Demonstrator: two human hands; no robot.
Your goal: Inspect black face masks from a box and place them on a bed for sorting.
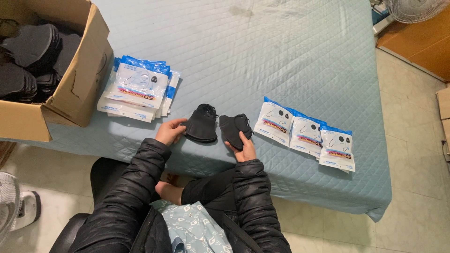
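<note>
The left hand [169, 131] rests on the pale blue quilted bed cover [290, 61] with its fingers bent around the near-left edge of a small pile of black masks [201, 124], thumb on one side and fingertips on the other, so the hand grips the pile's edge. Just to the right of that pile, and nearly touching it, lies a second black mask [233, 127]; the right hand [245, 149] holds this one from its near end, thumb laid over the top and the other fingers tucked beneath, pinching the fabric. Both arms wear a black puffy jacket. To the right of the masks, a little apart from them, three filled white-and-blue plastic packets [304, 136] lie in an overlapping row, each with a dark mask showing through its window. To the left of the masks and farther up the cover sits a stack of flat white-and-blue packets [138, 89], fanned slightly. Just left of that stack, touching or nearly touching it, stands an open cardboard box [77, 79] filled with more black masks in bundles. Well away from the masks, past the far right corner of the bed, part of a white fan [415, 9] shows.
</note>
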